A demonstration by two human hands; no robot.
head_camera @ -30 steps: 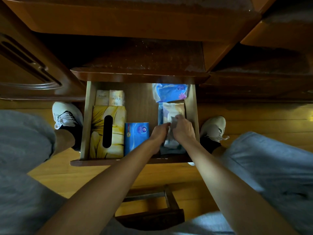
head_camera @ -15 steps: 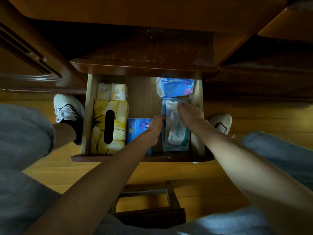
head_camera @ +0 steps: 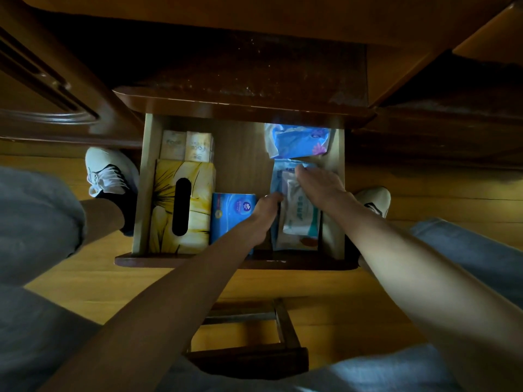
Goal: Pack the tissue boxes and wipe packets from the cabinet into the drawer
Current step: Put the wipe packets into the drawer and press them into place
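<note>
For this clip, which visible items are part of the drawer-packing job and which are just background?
Job items:
drawer
yellow tissue box
blue tissue pack
two small pale packs
blue packet at the back
white wipe packet, under the right hand, left hand at its edge

Background:
wooden stool
shoes
wooden floor

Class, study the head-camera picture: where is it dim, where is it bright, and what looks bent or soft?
Head view: dim overall, the cabinet nearly black; brightest on the blue packet at the drawer's back; wide-angle lens bows the edges; right hand slightly soft.
</note>
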